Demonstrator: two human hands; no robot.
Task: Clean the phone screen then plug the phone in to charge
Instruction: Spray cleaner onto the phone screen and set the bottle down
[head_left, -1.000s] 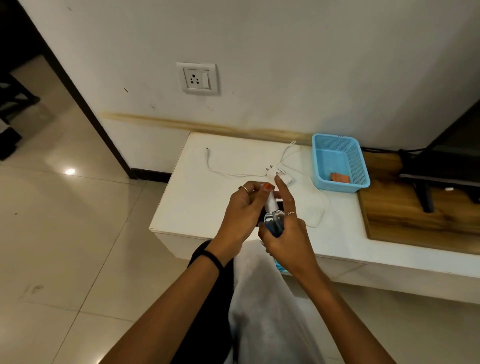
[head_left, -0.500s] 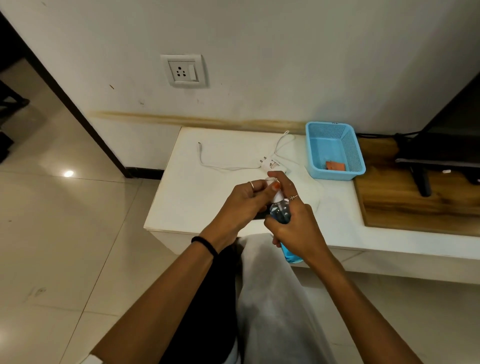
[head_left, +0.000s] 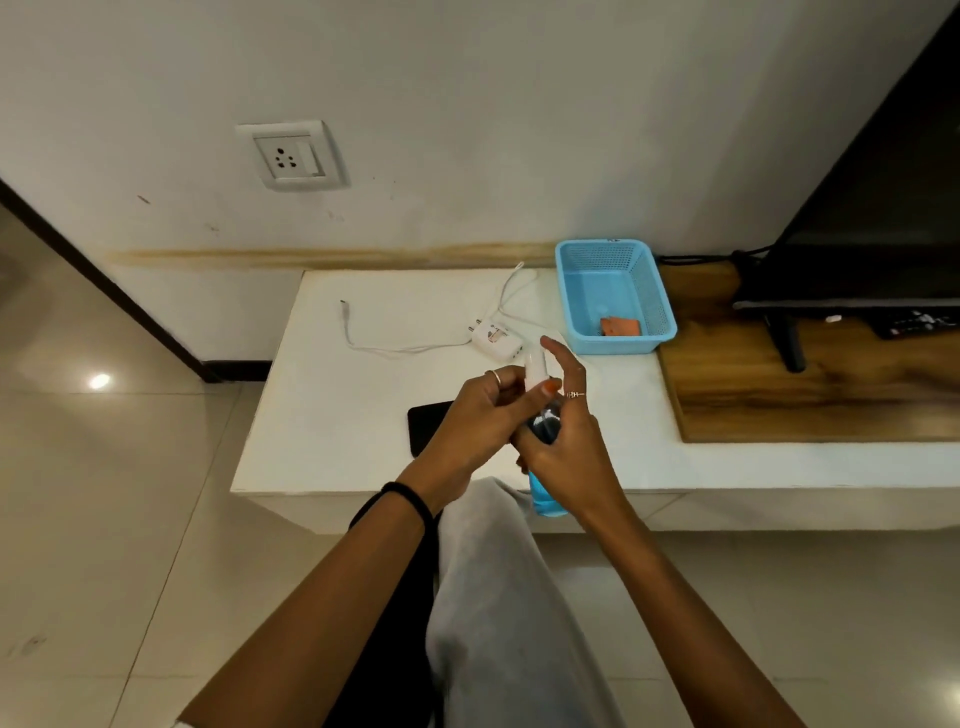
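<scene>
Above the phone (head_left: 427, 426), both hands on a spray bottle (head_left: 545, 431) (no legible label).

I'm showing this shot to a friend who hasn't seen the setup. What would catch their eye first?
Most likely the two hands meeting at centre: the right hand grips a blue spray bottle while the left hand pinches its clear cap. Next, the bright blue basket at the back of the white table, with the white charger lying unplugged beside it. The black phone lies flat, partly hidden under the left hand.
</scene>
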